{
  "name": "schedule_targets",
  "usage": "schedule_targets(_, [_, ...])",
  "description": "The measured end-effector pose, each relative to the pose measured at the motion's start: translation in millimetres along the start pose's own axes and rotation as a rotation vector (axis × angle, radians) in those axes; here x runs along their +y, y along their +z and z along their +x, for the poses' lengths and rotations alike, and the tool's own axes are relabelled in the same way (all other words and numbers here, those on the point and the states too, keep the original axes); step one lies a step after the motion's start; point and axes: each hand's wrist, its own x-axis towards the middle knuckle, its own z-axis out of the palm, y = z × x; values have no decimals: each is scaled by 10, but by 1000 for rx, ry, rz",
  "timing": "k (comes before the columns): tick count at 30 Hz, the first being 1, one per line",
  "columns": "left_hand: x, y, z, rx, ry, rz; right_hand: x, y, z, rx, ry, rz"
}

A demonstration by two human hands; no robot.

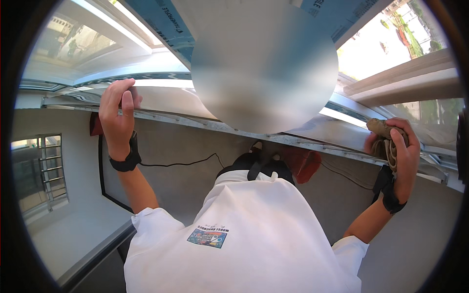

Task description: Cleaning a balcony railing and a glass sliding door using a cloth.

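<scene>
My left hand [116,104] is raised at the left, its fingers curled at the glossy sill [165,100] below the window frame. A small dark patch shows between fingers and thumb; whether it is a held thing or a reflection I cannot tell. At the right my right hand [406,148] grips a folded brown cloth [384,133] beside the right part of the sill. Both wrists wear black bands. A blurred round area covers the middle of the window.
A metal rail [205,126] runs along the sill's near edge. Red objects [302,164] and black cables [176,164] lie on the grey floor below. Window frames with blue printed film [172,25] rise in front. A barred window [51,164] is at the left.
</scene>
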Motion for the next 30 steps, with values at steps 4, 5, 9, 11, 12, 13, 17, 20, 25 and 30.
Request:
schedule_targets(4, [-613, -287, -36, -31, -85, 74, -40, 18, -16, -2, 4, 19])
schedule_targets(5, [-697, -353, -45, 2, -246, 5, -43, 30, -21, 27, 58, 66])
schedule_targets(9, [-1366, -494, -159, 43, -384, -203, 0, 11, 9, 20, 70, 82])
schedule_targets(11, [-1504, -480, -179, 95, -420, -351, 7, 3, 11, 25, 77, 68])
schedule_targets(12, [-1544, -454, -172, 139, -447, -498, -18, 8, 6, 35, 92, 60])
schedule_targets(13, [-1578, -426, -163, 145, -450, -505, -64, 40, -3, 37, 88, 51])
schedule_targets(17, [-1656, -424, -213, 269, -27, 72, -273, 495, -29, -5, -83, -92])
schedule_targets(20, [-1765, -380, -235, 290, 148, 187, -545, 917, -32, -13, -360, -288])
schedule_targets(25, [-1933, -384, -290, 299, 171, 296, -870, 1501, -78, 36, -367, -261])
schedule_targets(30, [-1926, -368, -278, 336, 182, 353, -856, 1715, -125, 206, -493, -435])
